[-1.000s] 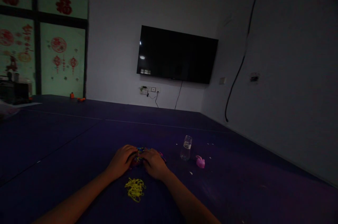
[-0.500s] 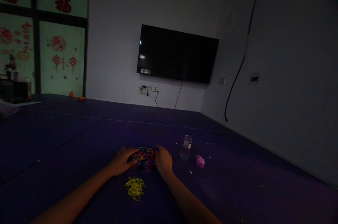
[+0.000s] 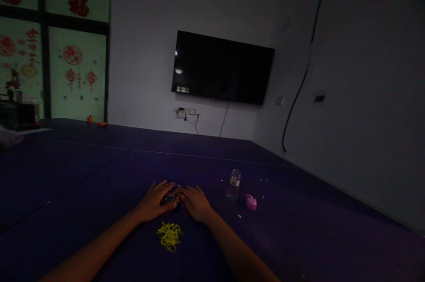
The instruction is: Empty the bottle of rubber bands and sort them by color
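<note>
A pile of small multicoloured rubber bands (image 3: 175, 197) lies on the dark purple tabletop between my two hands. My left hand (image 3: 155, 201) curves around the left side of the pile, thumb and fingers apart and touching it. From the other side, my right hand (image 3: 196, 202) cups the pile, its fingers reaching over the right part and hiding some bands. Nearer to me, between my forearms, is a separate loose heap of yellow rubber bands (image 3: 169, 236), which neither hand touches.
Right of my hands stand a clear jar (image 3: 233, 186) with a pale label and a small pink object (image 3: 251, 202). White scraps (image 3: 239, 216) lie around them. Small orange items (image 3: 101, 125) sit at the table's far left edge. A television (image 3: 222, 68) hangs on the wall.
My hands, close together a second ago, moved apart and spread the multicoloured bands wider. Now they have come back in around a more compact pile. The yellow heap has stayed put.
</note>
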Demonstrator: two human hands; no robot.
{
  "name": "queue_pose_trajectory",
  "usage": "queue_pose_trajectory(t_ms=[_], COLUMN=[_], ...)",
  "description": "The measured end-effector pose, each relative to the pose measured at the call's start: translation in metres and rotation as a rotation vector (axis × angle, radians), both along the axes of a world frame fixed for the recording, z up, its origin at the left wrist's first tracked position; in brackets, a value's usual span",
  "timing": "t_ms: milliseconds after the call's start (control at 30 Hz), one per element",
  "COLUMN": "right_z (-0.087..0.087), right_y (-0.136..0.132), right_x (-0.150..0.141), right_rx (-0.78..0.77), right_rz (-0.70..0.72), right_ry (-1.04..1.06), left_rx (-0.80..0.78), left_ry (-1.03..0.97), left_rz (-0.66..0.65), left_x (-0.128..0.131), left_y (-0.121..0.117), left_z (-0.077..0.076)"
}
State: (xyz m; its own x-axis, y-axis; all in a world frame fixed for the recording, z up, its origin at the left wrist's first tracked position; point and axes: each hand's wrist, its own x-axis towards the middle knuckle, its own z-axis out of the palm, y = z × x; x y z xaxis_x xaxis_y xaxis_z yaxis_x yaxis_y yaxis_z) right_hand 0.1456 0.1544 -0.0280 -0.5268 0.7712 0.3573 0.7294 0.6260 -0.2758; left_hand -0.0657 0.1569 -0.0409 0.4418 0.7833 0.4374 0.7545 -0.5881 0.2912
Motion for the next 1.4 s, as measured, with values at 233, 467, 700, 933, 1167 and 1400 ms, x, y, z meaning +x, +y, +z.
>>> queue_pose_trajectory(t_ms=[233,467,700,933,1167,1400], right_z=[0.003,0.006,0.015,0.018,-0.003,0.0], right_y=[0.001,0.034,0.046,0.017,0.003,0.001], right_x=[0.002,-0.015,-0.033,-0.005,0.019,0.011], right_rx=[0.076,-0.049,-0.172,-0.178,-0.156,-0.167], right_rz=[0.02,-0.088,0.069,-0.013,-0.278,-0.127], right_ry=[0.101,0.07,0.159,0.359,0.266,0.349], left_rx=[-0.056,-0.112,-0.083,-0.043,-0.258,-0.421], left_ry=[-0.081,-0.612,-0.974,-0.914,-0.977,-1.098], left_rz=[-0.051,0.05,0.368,0.487,0.295,0.043], left_x=[0.003,0.001,-0.01,-0.015,-0.017,-0.02], left_y=[-0.004,-0.007,-0.004,-0.002,0.017,0.021], left_z=[0.003,0.015,0.014,0.012,0.0,0.005])
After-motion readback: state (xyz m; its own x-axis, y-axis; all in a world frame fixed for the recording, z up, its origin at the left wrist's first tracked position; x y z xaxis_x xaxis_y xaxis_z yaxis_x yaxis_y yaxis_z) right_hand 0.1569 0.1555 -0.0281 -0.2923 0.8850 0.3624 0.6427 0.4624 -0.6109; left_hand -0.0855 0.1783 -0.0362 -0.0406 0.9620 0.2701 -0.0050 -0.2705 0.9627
